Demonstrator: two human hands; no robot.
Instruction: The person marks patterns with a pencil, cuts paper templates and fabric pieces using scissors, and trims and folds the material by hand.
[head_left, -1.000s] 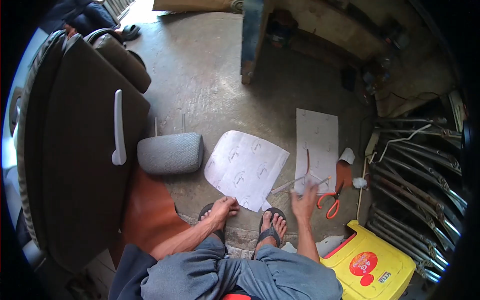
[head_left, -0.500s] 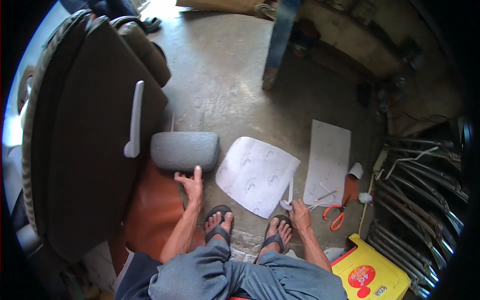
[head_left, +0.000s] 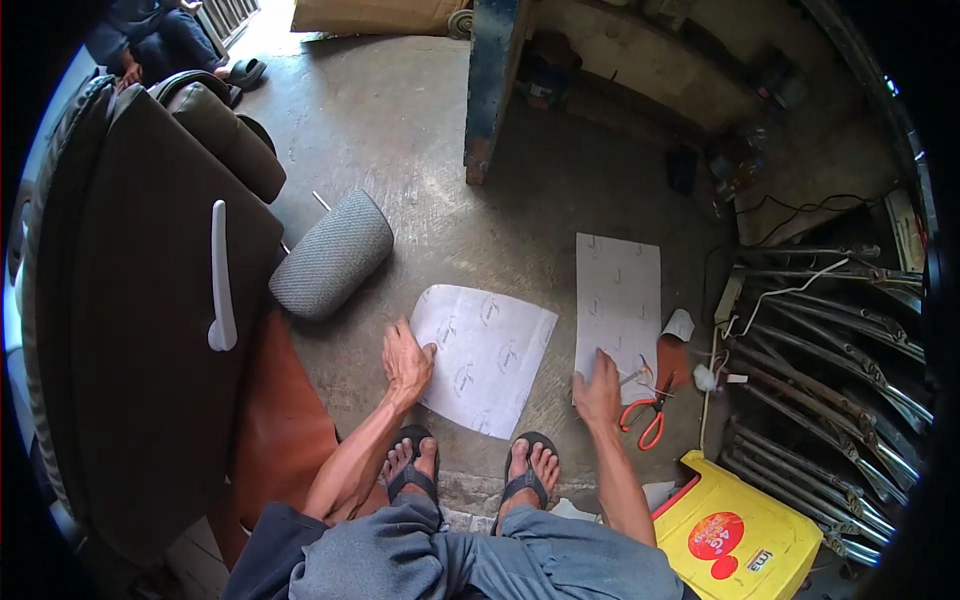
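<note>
Paper (head_left: 487,360) at the left hand (head_left: 407,362) is white — logo-printed, with curved edges.

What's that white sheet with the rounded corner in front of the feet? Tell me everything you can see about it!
The white sheet looks thin, like paper or backed fabric, with small dark swirly printed marks too small to read. Its far left corner is rounded, while its two right corners are sharper. It lies flat on the grey floor. The left hand is at its left edge, with the thumb seeming to touch it; the right hand is apart from it.
</note>
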